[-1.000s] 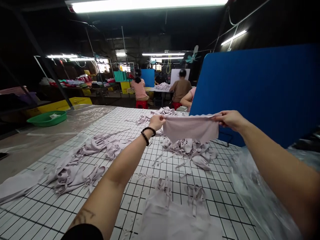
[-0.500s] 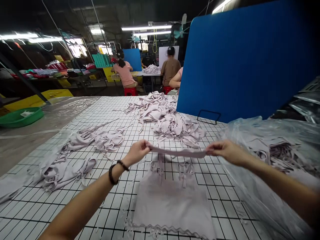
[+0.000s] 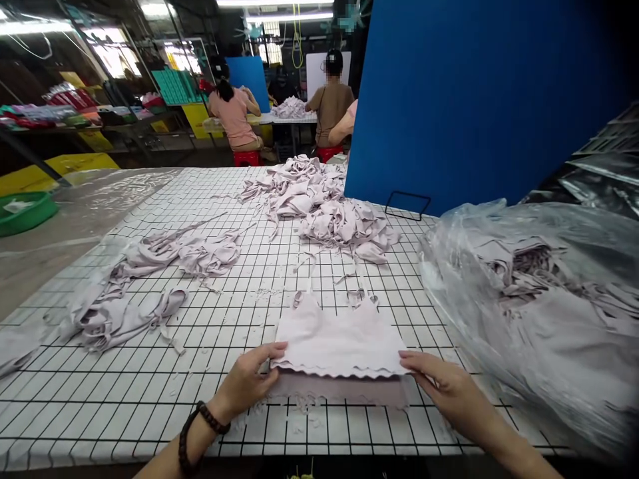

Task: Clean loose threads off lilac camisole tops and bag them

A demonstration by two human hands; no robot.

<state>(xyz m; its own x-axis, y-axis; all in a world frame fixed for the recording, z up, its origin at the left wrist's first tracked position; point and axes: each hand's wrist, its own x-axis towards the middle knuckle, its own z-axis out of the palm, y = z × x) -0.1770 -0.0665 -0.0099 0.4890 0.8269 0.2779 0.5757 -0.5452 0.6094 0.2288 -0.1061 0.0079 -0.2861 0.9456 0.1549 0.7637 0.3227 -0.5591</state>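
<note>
A pale pink strappy top (image 3: 339, 332) lies in front of me with its thin straps pointing away and its wavy hem toward me. My left hand (image 3: 249, 379), with a dark bead bracelet on the wrist, pinches the hem's left corner. At the right corner, my right hand (image 3: 444, 382) grips the same hem between thumb and fingers. Below the hem, a darker pinkish layer of cloth (image 3: 344, 389) shows on the table.
The grid-patterned table (image 3: 224, 412) bears heaps of similar garments (image 3: 344, 223) ahead and more (image 3: 130, 313) at left. A plastic bag of garments (image 3: 544, 293) lies right, near a blue board (image 3: 459, 100). People (image 3: 234, 113) sit beyond; a green basin (image 3: 30, 213) is far left.
Both hands have come down and toward me, from holding a stretched cloth edge in the air to the garment's hem at the table. The view has tilted downward.
</note>
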